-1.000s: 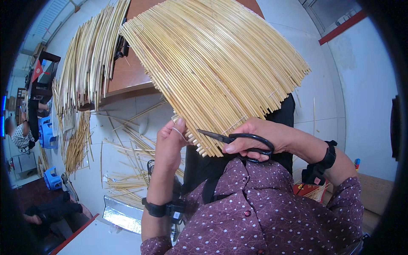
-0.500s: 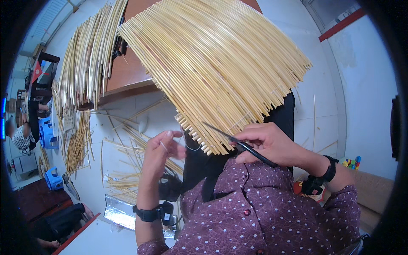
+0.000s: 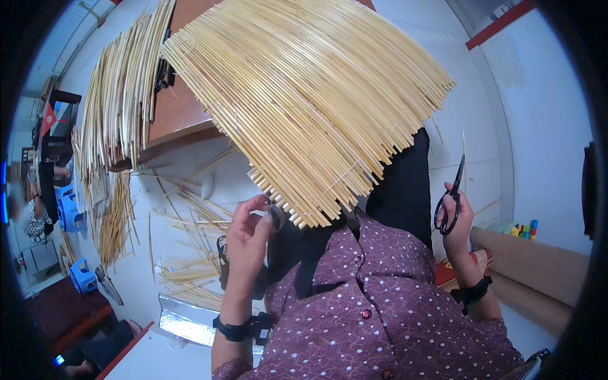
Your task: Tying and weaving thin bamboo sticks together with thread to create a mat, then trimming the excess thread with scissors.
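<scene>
Right hand (image 3: 457, 227) grips scissors (image 3: 457, 175); left hand (image 3: 247, 235) half-curled, can't tell if pinching anything. One bump could shift that overhanging stick mat (image 3: 304, 107).

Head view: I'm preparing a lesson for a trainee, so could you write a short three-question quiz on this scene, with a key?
1. Which hand holds the black-handled scissors?
2. True or false: the scissors are touching the stick mat.
3. Multiple choice: the plastic stools at the left are a) red, b) blue, c) green.

Key: 1. The right hand; 2. False; 3. b.
</scene>
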`<state>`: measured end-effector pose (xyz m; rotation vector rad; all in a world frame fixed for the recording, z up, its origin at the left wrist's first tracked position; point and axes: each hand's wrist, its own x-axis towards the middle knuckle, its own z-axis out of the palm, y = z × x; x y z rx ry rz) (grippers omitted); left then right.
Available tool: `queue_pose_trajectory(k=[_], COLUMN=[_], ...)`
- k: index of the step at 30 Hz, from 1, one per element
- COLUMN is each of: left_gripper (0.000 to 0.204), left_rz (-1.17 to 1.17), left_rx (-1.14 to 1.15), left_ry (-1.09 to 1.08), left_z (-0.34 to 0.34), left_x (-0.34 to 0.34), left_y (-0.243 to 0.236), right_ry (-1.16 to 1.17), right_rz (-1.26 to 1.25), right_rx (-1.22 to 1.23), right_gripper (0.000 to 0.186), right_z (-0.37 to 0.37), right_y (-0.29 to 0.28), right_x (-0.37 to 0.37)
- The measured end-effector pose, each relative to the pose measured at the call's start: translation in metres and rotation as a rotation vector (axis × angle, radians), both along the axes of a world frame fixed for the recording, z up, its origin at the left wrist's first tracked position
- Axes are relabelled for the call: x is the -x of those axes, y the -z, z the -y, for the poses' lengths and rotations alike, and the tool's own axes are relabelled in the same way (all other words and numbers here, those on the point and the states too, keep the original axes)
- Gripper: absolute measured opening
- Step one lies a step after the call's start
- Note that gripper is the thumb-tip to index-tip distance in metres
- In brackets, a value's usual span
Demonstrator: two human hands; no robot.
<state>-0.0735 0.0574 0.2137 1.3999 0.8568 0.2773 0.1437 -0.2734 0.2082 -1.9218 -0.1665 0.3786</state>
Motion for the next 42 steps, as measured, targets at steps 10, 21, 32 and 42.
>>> queue_pose_trajectory(k=[10, 21, 32, 42], left_gripper=[0.043, 0.039, 0.046, 0.020], left_rz=[-0.644, 0.073, 0.324, -0.117], left_rx=[-1.190, 0.360, 0.462, 0.110], left_ry=[0.221, 0.060, 0.130, 0.490], left_z=[-0.042, -0.004, 0.034, 0.044], left_x=[0.046, -0.027, -0.077, -0.068], left_y=[0.049, -0.003, -0.008, -0.013], right_ry=[-0.338, -0.274, 0.052, 0.123], right_rz=[-0.276, -0.367, -0.329, -0.255], right_rx=[-0.303, -0.438, -0.730, -0.536], right_gripper=[0.056, 0.065, 0.052, 0.050], right_z=[-0.044, -0.113, -0.119, -0.098], right_y=[-0.045, -0.003, -0.020, -0.020], right_x=[0.015, 0.047, 0.021, 0.027])
